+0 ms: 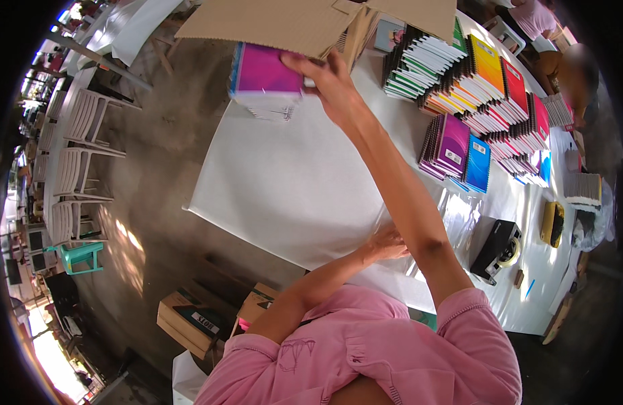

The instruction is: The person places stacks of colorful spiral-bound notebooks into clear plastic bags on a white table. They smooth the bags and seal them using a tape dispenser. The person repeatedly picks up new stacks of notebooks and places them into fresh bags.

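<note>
Across the white-covered table (291,182), spiral-notebook piles (470,81) at two o'clock look done, while the purple-topped notebook stack (267,67) at eleven seems left, touched by half-spread right-hand (331,84) fingers, grip unclear; the left hand (390,244), at four, is too hidden to tell.

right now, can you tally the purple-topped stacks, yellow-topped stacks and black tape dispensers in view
Purple stacks: 2 (one in the right hand, one on the table)
Yellow stack: 1
Black dispenser: 1
Total: 4
</note>
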`<move>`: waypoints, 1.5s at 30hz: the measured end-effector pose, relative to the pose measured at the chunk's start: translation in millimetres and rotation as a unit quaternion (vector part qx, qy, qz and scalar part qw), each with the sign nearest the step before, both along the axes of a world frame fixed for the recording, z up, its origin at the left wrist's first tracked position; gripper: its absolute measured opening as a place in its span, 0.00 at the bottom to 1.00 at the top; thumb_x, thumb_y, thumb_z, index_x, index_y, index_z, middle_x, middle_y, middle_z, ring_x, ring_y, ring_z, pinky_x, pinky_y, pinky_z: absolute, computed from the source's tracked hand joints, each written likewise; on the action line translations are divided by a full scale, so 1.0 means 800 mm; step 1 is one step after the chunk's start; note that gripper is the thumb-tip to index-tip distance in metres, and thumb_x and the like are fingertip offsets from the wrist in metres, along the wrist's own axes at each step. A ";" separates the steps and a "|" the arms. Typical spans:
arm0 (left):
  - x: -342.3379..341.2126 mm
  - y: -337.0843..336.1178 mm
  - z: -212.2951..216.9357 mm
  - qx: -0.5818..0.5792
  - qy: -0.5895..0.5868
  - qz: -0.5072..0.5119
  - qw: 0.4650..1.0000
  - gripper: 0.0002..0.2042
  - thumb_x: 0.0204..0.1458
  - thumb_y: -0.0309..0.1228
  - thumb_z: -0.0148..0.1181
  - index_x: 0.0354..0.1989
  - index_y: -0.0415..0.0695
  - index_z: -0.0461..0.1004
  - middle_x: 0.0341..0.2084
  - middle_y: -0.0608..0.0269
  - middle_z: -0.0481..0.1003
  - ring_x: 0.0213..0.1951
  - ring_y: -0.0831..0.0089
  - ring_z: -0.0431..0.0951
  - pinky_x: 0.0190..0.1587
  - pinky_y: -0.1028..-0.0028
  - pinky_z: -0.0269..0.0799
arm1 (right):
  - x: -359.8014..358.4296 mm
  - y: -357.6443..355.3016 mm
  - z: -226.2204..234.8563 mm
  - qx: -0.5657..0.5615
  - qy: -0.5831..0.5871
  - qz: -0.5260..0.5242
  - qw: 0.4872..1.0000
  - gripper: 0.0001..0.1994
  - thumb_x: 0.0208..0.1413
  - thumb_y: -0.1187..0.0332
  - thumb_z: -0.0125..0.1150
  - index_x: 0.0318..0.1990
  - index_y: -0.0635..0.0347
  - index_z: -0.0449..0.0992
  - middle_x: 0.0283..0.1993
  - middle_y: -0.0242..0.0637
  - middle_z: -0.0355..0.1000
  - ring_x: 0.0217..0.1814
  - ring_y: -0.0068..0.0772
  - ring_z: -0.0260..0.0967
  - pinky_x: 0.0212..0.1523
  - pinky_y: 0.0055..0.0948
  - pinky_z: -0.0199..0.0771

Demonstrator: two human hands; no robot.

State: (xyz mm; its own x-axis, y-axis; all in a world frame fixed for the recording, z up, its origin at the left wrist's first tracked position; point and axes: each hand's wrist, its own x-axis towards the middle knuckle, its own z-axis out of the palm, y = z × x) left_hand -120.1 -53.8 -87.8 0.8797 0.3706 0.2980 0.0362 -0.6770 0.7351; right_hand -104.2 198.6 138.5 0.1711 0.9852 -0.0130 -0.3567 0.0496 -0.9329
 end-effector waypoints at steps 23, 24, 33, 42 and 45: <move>-0.007 0.050 0.035 0.215 0.162 -0.223 0.937 0.30 0.50 0.41 0.63 0.63 0.53 0.63 0.66 0.68 0.59 0.69 0.63 0.52 0.66 0.44 0.47 | 0.180 -0.582 -0.223 -0.272 -0.648 -0.225 0.675 0.25 0.47 0.69 0.66 0.56 0.49 0.71 0.63 0.35 0.62 0.63 0.46 0.59 0.60 0.44 0.59; -0.006 0.047 0.038 0.216 0.176 -0.214 0.936 0.30 0.50 0.40 0.63 0.63 0.53 0.63 0.66 0.68 0.59 0.69 0.62 0.52 0.66 0.44 0.47 | 0.184 -0.582 -0.228 -0.263 -0.651 -0.235 0.672 0.24 0.48 0.68 0.66 0.56 0.49 0.71 0.63 0.35 0.63 0.63 0.45 0.59 0.60 0.44 0.59; 0.076 -0.020 0.090 0.223 0.176 -0.160 0.945 0.30 0.48 0.36 0.64 0.63 0.50 0.64 0.65 0.66 0.60 0.67 0.57 0.54 0.66 0.43 0.45 | 0.239 -0.582 -0.213 -0.261 -0.644 -0.179 0.697 0.22 0.44 0.67 0.69 0.50 0.48 0.75 0.58 0.37 0.66 0.59 0.41 0.62 0.55 0.43 0.63; 0.099 -0.044 0.054 0.224 0.200 -0.185 0.936 0.33 0.50 0.38 0.63 0.66 0.55 0.60 0.68 0.70 0.55 0.68 0.52 0.51 0.63 0.38 0.47 | 0.577 -0.437 -0.104 -0.193 -0.117 -0.588 0.777 0.19 0.53 0.59 0.68 0.40 0.69 0.77 0.33 0.42 0.75 0.31 0.31 0.72 0.31 0.30 0.74; 0.099 -0.041 0.071 0.209 0.190 -0.166 0.945 0.33 0.50 0.37 0.63 0.66 0.56 0.60 0.68 0.69 0.54 0.69 0.51 0.49 0.63 0.38 0.48 | 0.611 -0.387 -0.111 -0.237 -0.020 -0.597 0.766 0.14 0.50 0.64 0.70 0.34 0.69 0.76 0.29 0.40 0.75 0.28 0.33 0.74 0.24 0.31 0.75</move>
State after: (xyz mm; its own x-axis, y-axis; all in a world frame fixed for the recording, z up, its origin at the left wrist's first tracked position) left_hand -40.6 -86.5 -30.6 0.9997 -0.0256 -0.0034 -0.0224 -0.9260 0.3769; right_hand 384.7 -111.2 50.0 0.9563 0.0129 -0.2921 -0.2916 -0.0299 -0.9561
